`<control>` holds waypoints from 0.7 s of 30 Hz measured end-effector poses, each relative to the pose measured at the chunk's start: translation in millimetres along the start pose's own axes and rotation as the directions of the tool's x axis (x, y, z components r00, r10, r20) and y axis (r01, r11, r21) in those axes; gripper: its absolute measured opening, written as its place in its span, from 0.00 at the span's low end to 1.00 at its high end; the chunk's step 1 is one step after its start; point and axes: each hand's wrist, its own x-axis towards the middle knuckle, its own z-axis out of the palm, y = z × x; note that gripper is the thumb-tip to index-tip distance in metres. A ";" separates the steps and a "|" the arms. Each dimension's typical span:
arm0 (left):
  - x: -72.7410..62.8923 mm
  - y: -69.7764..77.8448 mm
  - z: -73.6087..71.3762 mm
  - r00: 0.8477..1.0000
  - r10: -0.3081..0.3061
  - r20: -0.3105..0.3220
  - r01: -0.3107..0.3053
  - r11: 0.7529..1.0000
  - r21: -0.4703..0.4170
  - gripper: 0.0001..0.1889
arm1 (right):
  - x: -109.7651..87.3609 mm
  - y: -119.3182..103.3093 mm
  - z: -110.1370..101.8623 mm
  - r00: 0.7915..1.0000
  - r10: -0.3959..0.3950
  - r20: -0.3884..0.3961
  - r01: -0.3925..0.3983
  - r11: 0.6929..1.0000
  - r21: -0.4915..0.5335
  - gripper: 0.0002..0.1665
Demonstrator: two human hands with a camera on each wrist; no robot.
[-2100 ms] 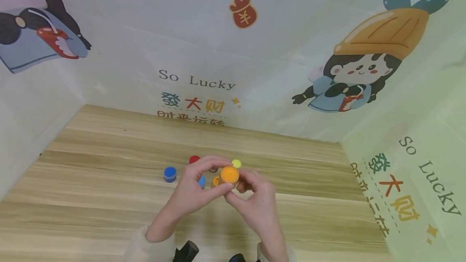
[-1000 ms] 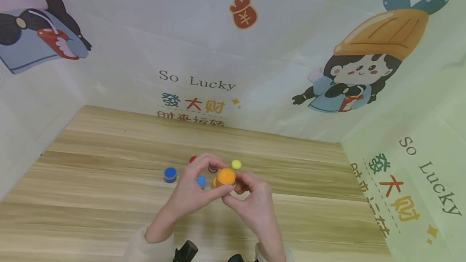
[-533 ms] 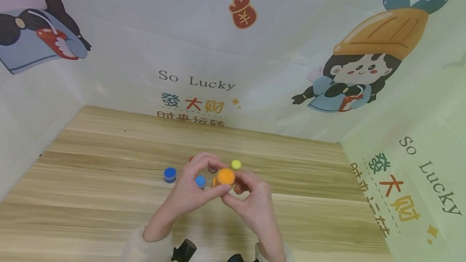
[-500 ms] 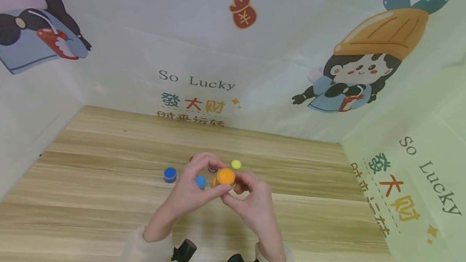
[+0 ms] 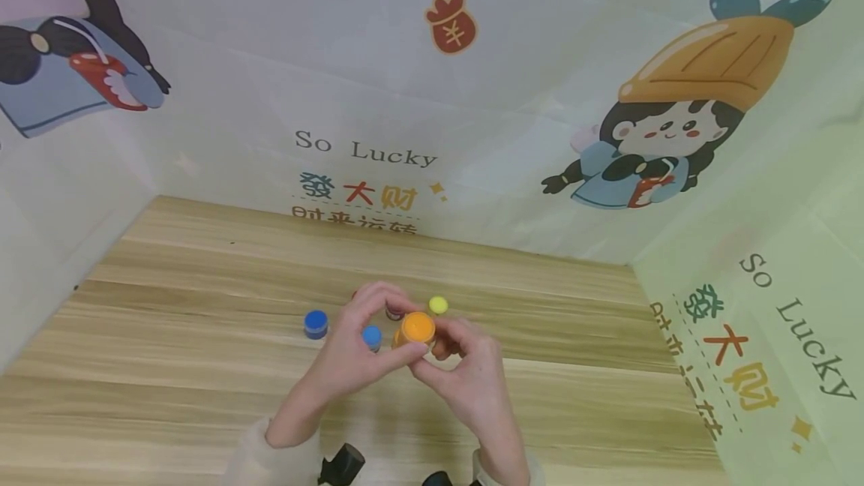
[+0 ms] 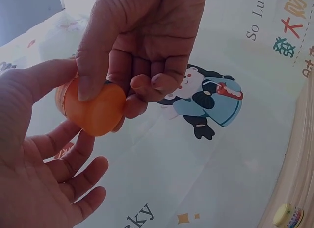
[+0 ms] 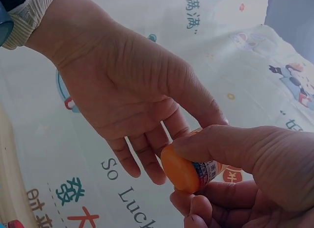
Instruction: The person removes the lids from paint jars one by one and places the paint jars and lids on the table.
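Note:
Both hands hold up one small orange jar (image 5: 418,327) above the table in the head view. Its round orange face points up toward the head camera. A printed label and a smooth orange end show on the jar (image 7: 181,169) in the right wrist view. My left hand (image 5: 347,347) grips it between thumb and fingertips from the left. From the other side my right hand (image 5: 469,366) pinches it, thumb pressed on the orange part, as the left wrist view shows. In that view some fingers of my left hand (image 6: 39,184) spread loosely below the jar.
Small jars stand behind the hands: a dark blue one (image 5: 315,324), a light blue one (image 5: 371,337), a yellow one (image 5: 438,305) and a purplish one (image 5: 394,313). A red one is mostly hidden by the left hand. Printed cloth walls enclose the wooden table (image 5: 574,396).
Both hands have shifted slightly left with the orange jar, covering more of the red jar. Their grip on it looks the same, and the other jars have stayed put.

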 end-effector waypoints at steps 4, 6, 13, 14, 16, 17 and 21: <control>-0.8 -1.3 -2.3 0.999 0.036 0.032 -0.035 0.999 -0.011 0.16 | 0.1 0.5 0.0 1.000 -0.009 0.000 0.009 1.000 0.007 0.15; -1.0 -1.0 -4.1 0.998 0.040 0.051 -0.039 0.999 -0.021 0.16 | 0.3 0.8 0.0 1.000 -0.010 0.003 0.010 1.000 0.008 0.15; -0.6 1.0 -3.5 1.000 0.009 0.026 -0.009 1.000 -0.008 0.18 | -0.6 1.9 -0.2 1.000 -0.012 0.015 0.012 1.000 0.008 0.15; -0.7 0.9 -2.8 1.000 0.008 0.016 -0.008 1.000 -0.006 0.18 | -0.7 2.0 -0.1 1.000 -0.013 0.015 0.013 1.000 0.007 0.15; -0.6 0.9 -1.4 1.000 0.003 0.002 -0.003 1.000 0.002 0.18 | -0.8 2.0 -0.1 1.000 -0.012 0.014 0.012 1.000 0.004 0.15; -0.4 0.6 -0.9 1.000 0.010 0.000 -0.010 1.000 0.003 0.18 | -0.7 1.8 -0.2 1.000 -0.012 0.012 0.012 1.000 0.002 0.15; -0.2 0.0 -1.2 0.999 0.044 0.023 -0.044 0.999 0.006 0.18 | -0.5 1.6 -0.3 1.000 -0.010 0.016 0.010 1.000 0.000 0.14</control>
